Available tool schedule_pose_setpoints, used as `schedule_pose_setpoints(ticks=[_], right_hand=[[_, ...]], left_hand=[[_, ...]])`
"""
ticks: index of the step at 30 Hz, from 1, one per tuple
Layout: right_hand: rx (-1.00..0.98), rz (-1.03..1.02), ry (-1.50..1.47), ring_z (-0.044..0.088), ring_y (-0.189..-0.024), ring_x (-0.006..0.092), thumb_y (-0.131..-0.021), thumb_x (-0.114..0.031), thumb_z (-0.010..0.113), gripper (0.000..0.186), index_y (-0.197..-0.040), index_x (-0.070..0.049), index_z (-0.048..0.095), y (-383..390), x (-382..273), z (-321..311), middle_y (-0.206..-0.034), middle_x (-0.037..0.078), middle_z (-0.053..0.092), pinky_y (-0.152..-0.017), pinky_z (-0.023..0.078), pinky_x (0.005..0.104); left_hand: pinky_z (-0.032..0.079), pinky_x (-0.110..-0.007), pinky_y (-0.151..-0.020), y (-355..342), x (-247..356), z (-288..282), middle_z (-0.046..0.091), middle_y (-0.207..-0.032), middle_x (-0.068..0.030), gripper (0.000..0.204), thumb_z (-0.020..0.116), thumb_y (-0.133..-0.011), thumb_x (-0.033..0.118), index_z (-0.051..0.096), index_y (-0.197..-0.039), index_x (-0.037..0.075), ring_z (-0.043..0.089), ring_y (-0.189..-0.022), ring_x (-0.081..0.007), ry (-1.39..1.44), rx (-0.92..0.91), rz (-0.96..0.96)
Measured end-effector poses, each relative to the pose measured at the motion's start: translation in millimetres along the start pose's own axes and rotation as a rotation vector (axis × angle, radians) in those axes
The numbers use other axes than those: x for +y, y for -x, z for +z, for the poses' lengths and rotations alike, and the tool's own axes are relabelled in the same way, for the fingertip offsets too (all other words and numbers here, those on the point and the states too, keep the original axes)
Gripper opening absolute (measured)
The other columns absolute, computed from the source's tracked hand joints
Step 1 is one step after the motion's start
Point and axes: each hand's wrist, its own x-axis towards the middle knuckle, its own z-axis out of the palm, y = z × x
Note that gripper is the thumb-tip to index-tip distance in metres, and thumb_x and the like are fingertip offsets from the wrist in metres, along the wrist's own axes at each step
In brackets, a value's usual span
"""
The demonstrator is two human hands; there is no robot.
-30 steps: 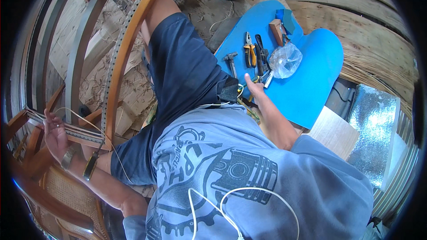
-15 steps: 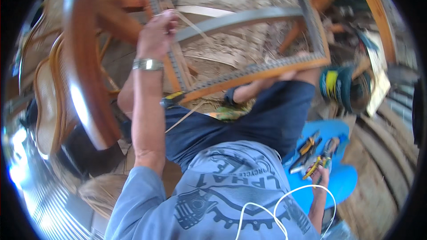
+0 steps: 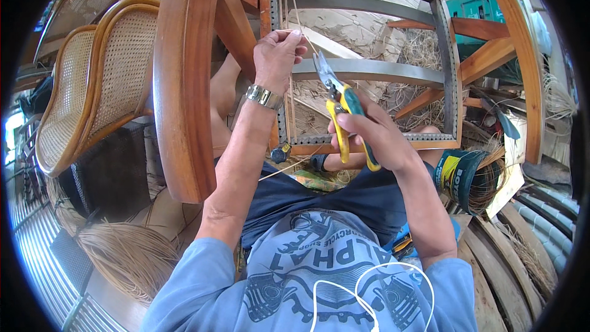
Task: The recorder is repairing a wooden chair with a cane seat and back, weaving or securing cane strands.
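My left hand (image 3: 276,56) pinches a thin pale cane strand (image 3: 295,12) at the left rail of a wooden chair frame (image 3: 381,144), where a few such strands run along the row of holes. My right hand (image 3: 378,135) is closed on yellow and green pruning shears (image 3: 343,107), their blades pointing up near that strand, just right of my left fingers. The frame has grey cross slats (image 3: 375,72) and holes along its inner edge. A small dark tool with a yellow mark (image 3: 280,152) hangs at its lower left corner.
Woven cane chairs (image 3: 117,67) stand at the left, beside a coil of rattan (image 3: 129,258). A tub of strands (image 3: 461,181) is at the right, near curved planks (image 3: 504,270). A blue mat (image 3: 455,227) with tools lies partly hidden by my right arm.
My right hand has lifted the shears from the mat up to the frame. My left hand has moved right with the strand. The view has swung round to face the frame.
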Motion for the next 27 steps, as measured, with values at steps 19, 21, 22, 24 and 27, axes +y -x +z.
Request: schedule_pose_setpoints(ticks=[19, 21, 22, 24, 27], right_hand=[[0.023, 0.119, 0.102, 0.06, -0.066, 0.0153, -0.086, -0.035, 0.059, 0.047, -0.113, 0.001, 0.048, -65, -12, -13, -0.085, 0.009, 0.055, -0.06, 0.051, 0.0286], [0.006, 0.093, 0.101, 0.06, -0.066, 0.0153, -0.086, -0.035, 0.059, 0.048, -0.114, 0.002, 0.048, -66, -13, -16, -0.084, 0.009, 0.055, -0.06, 0.051, 0.0288], [0.0, 0.069, 0.105, 0.059, -0.066, 0.0153, -0.086, -0.035, 0.059, 0.049, -0.115, 0.002, 0.048, -68, -12, -17, -0.084, 0.009, 0.055, -0.06, 0.051, 0.029], [0.007, 0.069, 0.12, 0.059, -0.066, 0.0148, -0.085, -0.035, 0.059, 0.049, -0.115, 0.002, 0.049, -72, -11, -18, -0.083, 0.009, 0.055, -0.061, 0.05, 0.0288], [0.023, 0.027, 0.182, 0.057, -0.066, 0.0135, -0.085, -0.036, 0.06, 0.048, -0.113, 0.003, 0.051, -79, -8, -20, -0.082, 0.008, 0.055, -0.061, 0.049, 0.0284]], left_hand=[[0.057, -0.028, -0.079, -6, -7, -2, 0.069, -0.095, -0.0106, 0.019, 0.064, -0.093, 0.013, 0.064, -0.099, -0.005, 0.068, -0.086, -0.0171, 0.072, -0.074, -0.017], [0.057, -0.028, -0.079, -6, -7, -2, 0.069, -0.095, -0.0108, 0.019, 0.064, -0.094, 0.013, 0.064, -0.099, -0.005, 0.068, -0.086, -0.0168, 0.057, -0.075, -0.014], [0.057, -0.027, -0.078, -7, -7, -1, 0.069, -0.094, -0.011, 0.019, 0.064, -0.094, 0.013, 0.064, -0.099, -0.005, 0.068, -0.086, -0.0166, 0.063, -0.082, -0.01], [0.057, -0.026, -0.077, -7, -6, 0, 0.069, -0.094, -0.0112, 0.02, 0.064, -0.094, 0.014, 0.064, -0.098, -0.005, 0.068, -0.085, -0.0162, 0.031, -0.068, -0.019], [0.057, -0.025, -0.075, -8, -4, 1, 0.068, -0.093, -0.0113, 0.021, 0.063, -0.094, 0.014, 0.063, -0.098, -0.006, 0.068, -0.083, -0.0155, -0.008, -0.063, -0.029]])
